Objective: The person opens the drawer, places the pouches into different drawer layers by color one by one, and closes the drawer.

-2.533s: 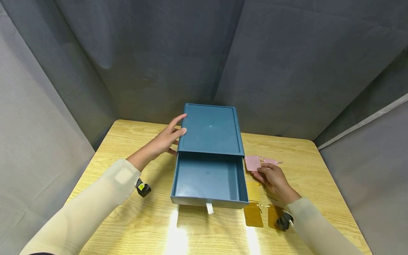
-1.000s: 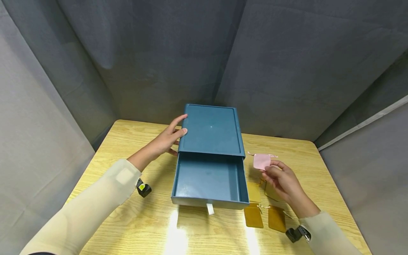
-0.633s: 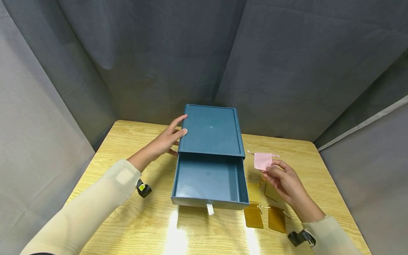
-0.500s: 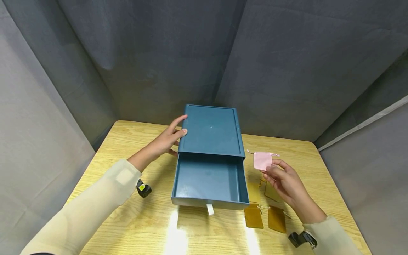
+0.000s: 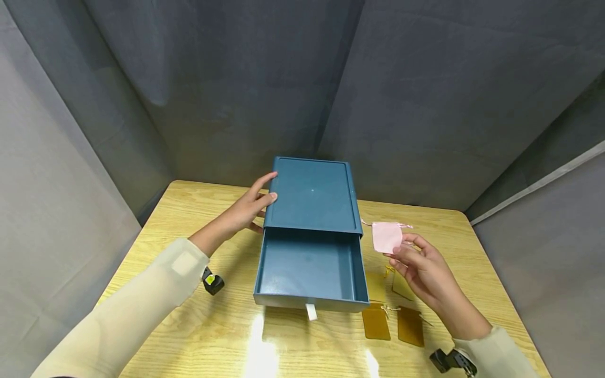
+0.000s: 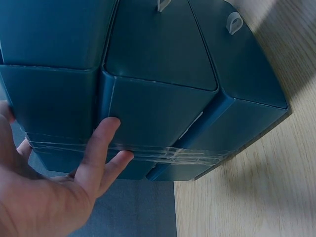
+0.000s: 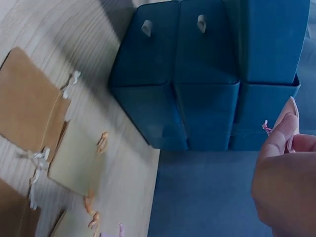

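In the head view the right hand [image 5: 420, 268] pinches a pink pouch [image 5: 386, 236] by its lower edge, lifted just right of the blue drawer box [image 5: 309, 194], whose open drawer [image 5: 309, 268] lies to that hand's left; carrying it sideways over the near wall with the drawstrings clear looks cleanest. The left wrist view shows the left hand [image 6: 59, 192] with straight fingers flat against the box's side, which should brace it. The right wrist view shows only fingertips [image 7: 281, 133] and tan pouches [image 7: 29, 103] on the table [image 7: 123, 182] below.

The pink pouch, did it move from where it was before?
Yes. The pink pouch, pinched by the right hand, has risen off the table, beside the blue drawer box.
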